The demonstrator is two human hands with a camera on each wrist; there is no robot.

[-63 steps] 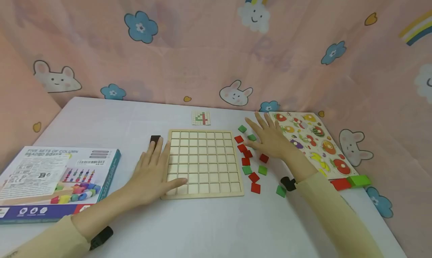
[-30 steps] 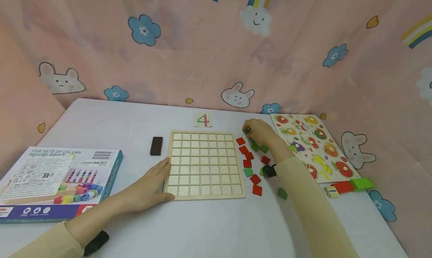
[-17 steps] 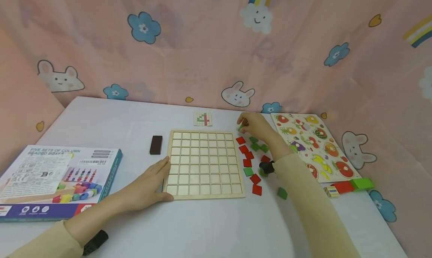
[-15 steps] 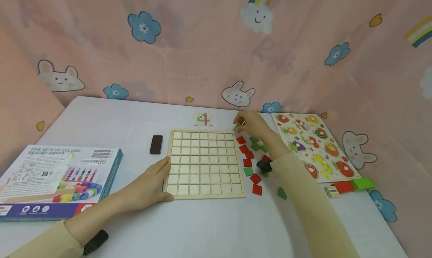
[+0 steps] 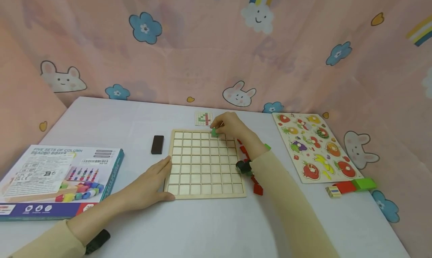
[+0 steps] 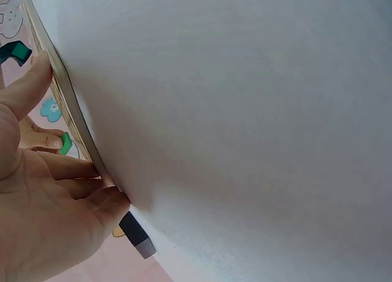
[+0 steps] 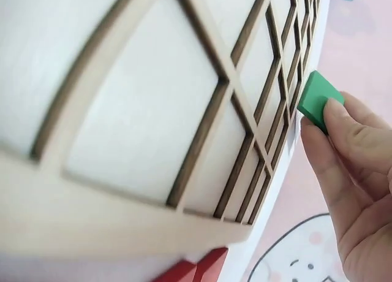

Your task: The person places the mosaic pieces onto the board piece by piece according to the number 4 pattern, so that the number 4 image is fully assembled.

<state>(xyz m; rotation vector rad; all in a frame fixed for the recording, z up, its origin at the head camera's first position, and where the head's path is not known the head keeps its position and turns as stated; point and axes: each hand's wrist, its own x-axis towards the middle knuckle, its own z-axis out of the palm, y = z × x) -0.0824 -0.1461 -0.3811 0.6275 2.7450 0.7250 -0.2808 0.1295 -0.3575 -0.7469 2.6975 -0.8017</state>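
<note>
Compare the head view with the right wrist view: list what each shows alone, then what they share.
Head view only: the left hand resting against the board's left edge, the pattern card, the black block, the bead box and the fruit puzzle.
Right wrist view only: the board's grid slats close up.
Both: the right hand pinching a green tile over the grid board.

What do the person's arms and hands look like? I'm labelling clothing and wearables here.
Both arms wear long pale yellow sleeves reaching to the wrists. The left hand and right hand are bare: no gloves or rings are visible. A small black device sits at each wrist, the left wrist device and the right wrist device.
</note>
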